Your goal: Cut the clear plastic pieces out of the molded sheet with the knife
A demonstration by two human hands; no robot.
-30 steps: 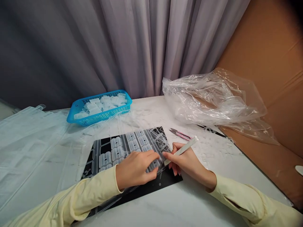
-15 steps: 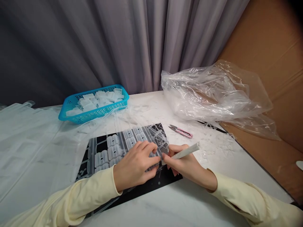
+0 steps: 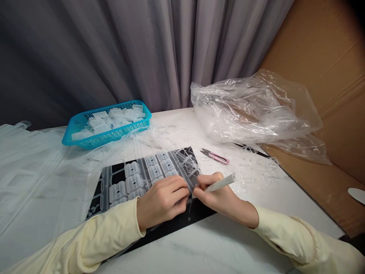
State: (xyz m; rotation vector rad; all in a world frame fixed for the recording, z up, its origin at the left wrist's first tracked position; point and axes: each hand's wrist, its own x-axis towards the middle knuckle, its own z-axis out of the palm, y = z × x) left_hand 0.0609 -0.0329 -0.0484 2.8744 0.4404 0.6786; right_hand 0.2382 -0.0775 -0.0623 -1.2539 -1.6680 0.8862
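A black mat (image 3: 173,224) lies on the white table, bearing rows of translucent ribbed plastic parts (image 3: 134,182) joined to a clear frame. My right hand (image 3: 218,196) is closed round a whitish stick-like tool (image 3: 221,183), its lower end hidden by the fingers at the mat's right edge. Close beside it on the left, my left hand (image 3: 165,198) rests over the parts with fingers curled together; what they pinch, if anything, is hidden. Beyond the right hand lie pink-handled snips (image 3: 215,156).
At the back left stands a blue basket (image 3: 105,140) of translucent pieces. A crumpled clear plastic bag (image 3: 251,110) lies at the back right. Small clear scraps (image 3: 256,167) are scattered on the right, and plastic sheeting (image 3: 28,171) covers the left.
My left hand's fingers have curled closer together. The right hand still holds the tool beside it. The whole view has shifted slightly.
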